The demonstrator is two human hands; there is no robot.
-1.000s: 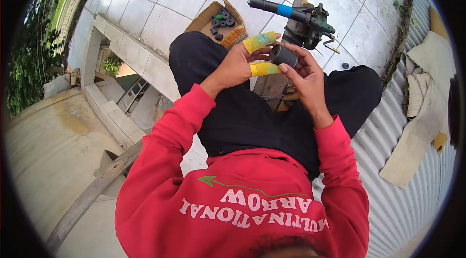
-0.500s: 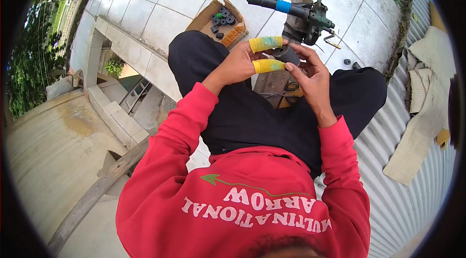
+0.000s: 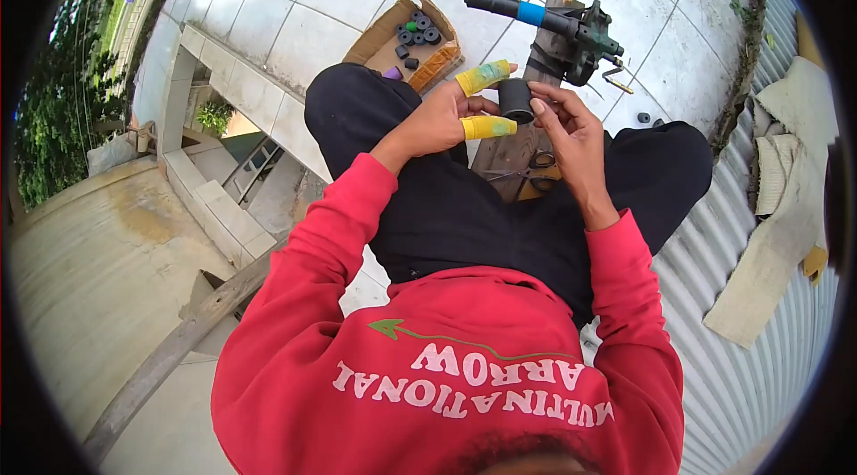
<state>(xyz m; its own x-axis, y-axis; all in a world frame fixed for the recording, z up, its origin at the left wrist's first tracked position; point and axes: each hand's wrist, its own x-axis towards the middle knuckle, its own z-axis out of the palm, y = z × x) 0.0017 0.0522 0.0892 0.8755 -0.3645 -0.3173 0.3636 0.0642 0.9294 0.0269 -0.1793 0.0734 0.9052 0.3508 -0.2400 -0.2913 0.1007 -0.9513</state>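
Observation:
A dark grey cylinder, hollow-looking like a short spool, stands between my two hands above my crossed legs. My right hand pinches its right side with thumb and fingers. On its left, my left hand curls around it, with yellow wraps on the thumb and a finger. Beneath them runs a worn wooden board. Scissors lie on it near my lap. At the board's far end is a dark green metal device with a black handle bearing a blue band.
A torn cardboard box beyond my left knee holds several dark rollers, a green piece and a purple piece. Small dark pieces lie past my right knee. Corrugated metal sheeting and beige cloth strips are on the right.
The cylinder has turned more upright, showing its side and lower rim. My hands have shifted slightly around it, and the view has moved a little, revealing the purple piece in the box.

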